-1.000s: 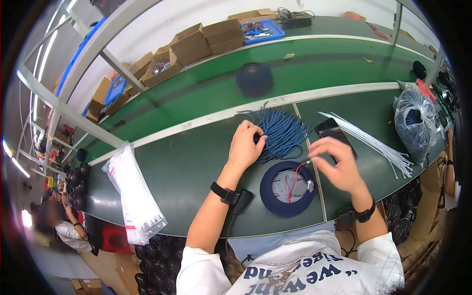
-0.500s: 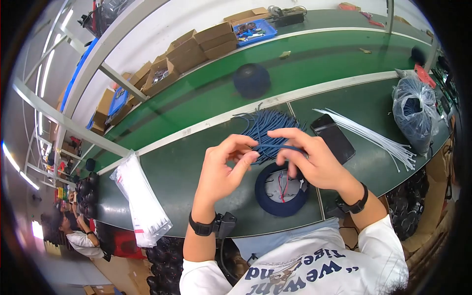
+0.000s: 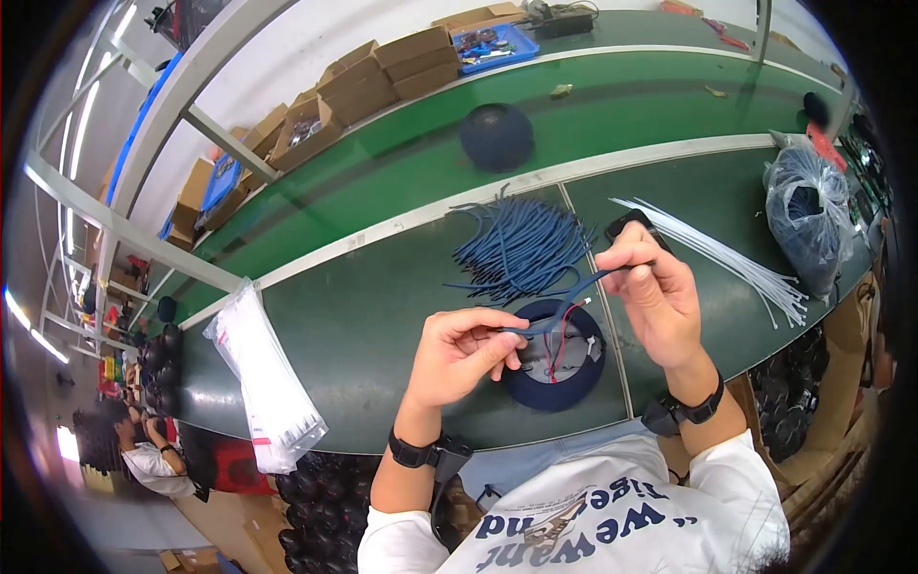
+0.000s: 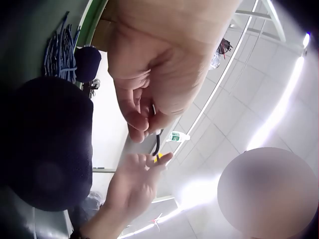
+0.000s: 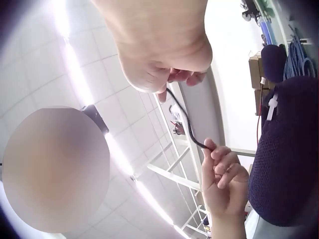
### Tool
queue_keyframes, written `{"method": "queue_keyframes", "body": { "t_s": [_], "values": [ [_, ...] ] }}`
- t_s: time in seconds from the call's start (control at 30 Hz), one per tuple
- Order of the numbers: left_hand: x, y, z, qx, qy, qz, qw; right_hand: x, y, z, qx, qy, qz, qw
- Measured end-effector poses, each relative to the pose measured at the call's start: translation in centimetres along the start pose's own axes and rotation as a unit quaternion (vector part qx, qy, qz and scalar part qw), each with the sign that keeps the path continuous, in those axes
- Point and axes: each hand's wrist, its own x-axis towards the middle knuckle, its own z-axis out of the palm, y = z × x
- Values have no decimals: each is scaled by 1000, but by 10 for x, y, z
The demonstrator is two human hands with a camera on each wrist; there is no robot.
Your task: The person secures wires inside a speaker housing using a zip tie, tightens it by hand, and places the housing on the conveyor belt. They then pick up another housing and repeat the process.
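Your left hand (image 3: 462, 352) pinches one end of a thin blue flexible tube (image 3: 564, 298), and your right hand (image 3: 654, 287) pinches the other end, higher up, so the tube hangs stretched between them over the round dark-blue fabric-covered speaker shell (image 3: 555, 383). That shell lies open side up on the green worktop (image 3: 363, 316), red wire (image 3: 557, 337) showing inside. Just behind it sprawls the loose pile of blue tubes (image 3: 521, 247); white cable ties (image 3: 727, 268) lie to the right.

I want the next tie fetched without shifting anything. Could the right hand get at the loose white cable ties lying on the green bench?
Probably yes: the white cable ties lie bare just beside the right hand, but it now pinches a blue tube.
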Motion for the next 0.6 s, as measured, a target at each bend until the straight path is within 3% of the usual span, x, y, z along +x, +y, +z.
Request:
{"method": "queue_keyframes", "body": {
  "t_s": [0.1, 0.2, 0.3, 0.43, 0.5, 0.6],
  "values": [
    [4, -1, 7, -3, 27, 18, 999, 4, 1, 12, -58, 20, -13, 998],
    [7, 8, 17, 247, 60, 109, 961, 3, -7, 24, 45, 15, 81, 996],
    [9, 5, 17, 372, 76, 221, 898, -3, -8, 40, -81, 38, 108, 990],
    [12, -11, 16, 321, 137, 281, 894, -6, 7, 49, -260, -1, -10, 965],
    [8, -17, 19, 260, 173, 268, 912, -5, 7, 53, -285, -5, -34, 958],
    [10, -20, 13, 310, 176, 310, 881, -7, 17, 56, -292, -15, -57, 955]
  ]
}}
